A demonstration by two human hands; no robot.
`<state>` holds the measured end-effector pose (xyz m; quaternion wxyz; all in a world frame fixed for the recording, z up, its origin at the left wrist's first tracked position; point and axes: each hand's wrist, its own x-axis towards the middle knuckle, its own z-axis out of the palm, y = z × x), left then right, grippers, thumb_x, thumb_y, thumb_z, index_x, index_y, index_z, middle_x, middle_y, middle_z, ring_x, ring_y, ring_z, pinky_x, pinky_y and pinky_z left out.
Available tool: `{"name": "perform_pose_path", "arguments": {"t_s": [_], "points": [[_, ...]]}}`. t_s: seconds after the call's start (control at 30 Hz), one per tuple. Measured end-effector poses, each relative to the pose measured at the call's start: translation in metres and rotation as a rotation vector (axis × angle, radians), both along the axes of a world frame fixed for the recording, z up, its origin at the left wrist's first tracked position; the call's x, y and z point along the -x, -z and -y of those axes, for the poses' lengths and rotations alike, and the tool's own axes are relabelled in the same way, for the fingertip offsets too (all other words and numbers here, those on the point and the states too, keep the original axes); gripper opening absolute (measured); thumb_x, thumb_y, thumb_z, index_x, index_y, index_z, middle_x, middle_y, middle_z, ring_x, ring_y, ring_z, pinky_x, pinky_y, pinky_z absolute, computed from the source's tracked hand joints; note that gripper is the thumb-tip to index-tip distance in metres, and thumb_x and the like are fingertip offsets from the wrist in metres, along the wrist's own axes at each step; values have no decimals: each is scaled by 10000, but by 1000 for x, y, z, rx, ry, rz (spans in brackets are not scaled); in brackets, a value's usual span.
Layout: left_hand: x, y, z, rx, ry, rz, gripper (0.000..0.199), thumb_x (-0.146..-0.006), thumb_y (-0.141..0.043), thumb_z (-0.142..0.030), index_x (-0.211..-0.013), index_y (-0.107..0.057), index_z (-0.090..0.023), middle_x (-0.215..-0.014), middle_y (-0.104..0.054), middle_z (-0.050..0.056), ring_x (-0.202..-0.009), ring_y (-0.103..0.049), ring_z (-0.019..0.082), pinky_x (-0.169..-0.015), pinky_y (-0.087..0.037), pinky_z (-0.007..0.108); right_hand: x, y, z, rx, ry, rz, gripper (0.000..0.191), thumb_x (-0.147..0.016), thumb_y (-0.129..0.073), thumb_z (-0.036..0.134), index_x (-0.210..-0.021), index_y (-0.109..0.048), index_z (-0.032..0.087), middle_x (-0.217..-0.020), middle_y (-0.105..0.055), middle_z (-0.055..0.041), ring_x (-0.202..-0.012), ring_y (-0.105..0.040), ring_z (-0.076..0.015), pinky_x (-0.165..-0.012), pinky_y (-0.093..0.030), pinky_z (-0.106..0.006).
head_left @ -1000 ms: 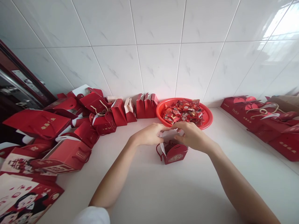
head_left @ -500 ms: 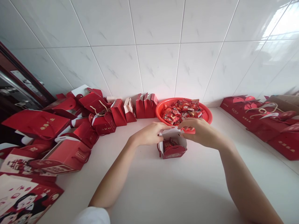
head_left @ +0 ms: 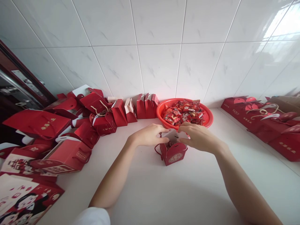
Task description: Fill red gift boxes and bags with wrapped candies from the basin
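A small red candy box (head_left: pixel 175 155) with a gold round print stands on the counter in front of me, its top flaps up and white inside. Wrapped candies show only partly within it. My left hand (head_left: pixel 153 135) grips the box at its upper left, thumb over the inner side. On the opposite side my right hand (head_left: pixel 194 136) pinches the flap edges at the upper right. A red cord handle hangs at the box's left side. Just behind the hands sits a red plastic basket (head_left: pixel 208 117) holding many wrapped candies (head_left: pixel 184 111).
Red gift boxes (head_left: pixel 63 154) are heaped along the left, with a row of small boxes (head_left: pixel 147 106) against the tiled wall (head_left: pixel 157 62). More red boxes (head_left: pixel 260 125) line the right side. All rest on a white counter (head_left: pixel 164 197).
The box has tilted or turned a little, showing more of its front panel and print. Both hands have shifted slightly with it, and the back flap leans further in between them.
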<state>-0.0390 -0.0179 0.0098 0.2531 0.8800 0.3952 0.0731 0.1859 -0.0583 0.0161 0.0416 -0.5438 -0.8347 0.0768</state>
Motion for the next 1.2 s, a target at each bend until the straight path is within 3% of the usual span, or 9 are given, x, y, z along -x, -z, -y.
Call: {"name": "perform_pose_path", "arguments": {"t_s": [0.17, 0.27, 0.5, 0.7, 1.0, 1.2], "points": [[-2, 0, 0, 0, 60, -30, 406, -926, -567, -442, -1295, -662, -301, -1142, -707, 18, -906, -643, 195, -739, -454, 273, 9, -3, 3, 19, 5, -5, 168, -933, -600, 369, -958, -664, 215, -1025, -646, -59, -791, -625, -200, -597, -370, -284], [-3, 1, 1, -10, 25, -57, 461, -923, -570, -461, -1350, -624, -296, -1233, -679, 36, -970, -642, 212, -780, -458, 278, 5, -4, 6, 99, -70, -80, 287, -863, -682, 423, -1085, -667, 241, -1070, -650, -53, -854, -633, -224, -644, -422, -298], [-10, 2, 8, -57, 14, -108, 419, -954, -512, -437, -1310, -650, -265, -1099, -680, 73, -1008, -643, 246, -790, -460, 296, 0, 7, 17, 259, -235, -267, 511, -896, -631, 519, -1341, -595, 270, -1288, -642, -84, -1142, -613, -298, -892, -505, -395], [-18, 7, 12, -65, -21, -111, 384, -971, -467, -469, -1224, -691, -286, -1030, -668, 71, -973, -654, 254, -761, -481, 308, -8, 49, 28, 140, -157, -461, 736, -865, -626, 657, -1474, -497, 264, -1523, -489, -135, -1369, -486, -350, -1078, -451, -488], [-27, 25, 11, -97, 2, -22, 284, -951, -509, -393, -1169, -673, -312, -1164, -663, 46, -994, -661, 246, -823, -510, 334, -8, 116, 27, -112, -187, -808, 693, -905, -650, 532, -1508, -415, 287, -1449, -558, -139, -1316, -554, -316, -1077, -485, -477], [-32, 28, 13, -88, -23, -31, 340, -945, -525, -368, -1261, -645, -328, -1240, -627, 53, -1005, -676, 247, -855, -527, 345, -3, 135, 34, -207, -182, -910, 684, -909, -663, 458, -1517, -391, 304, -1526, -482, -117, -1418, -450, -319, -1133, -442, -469]]}}
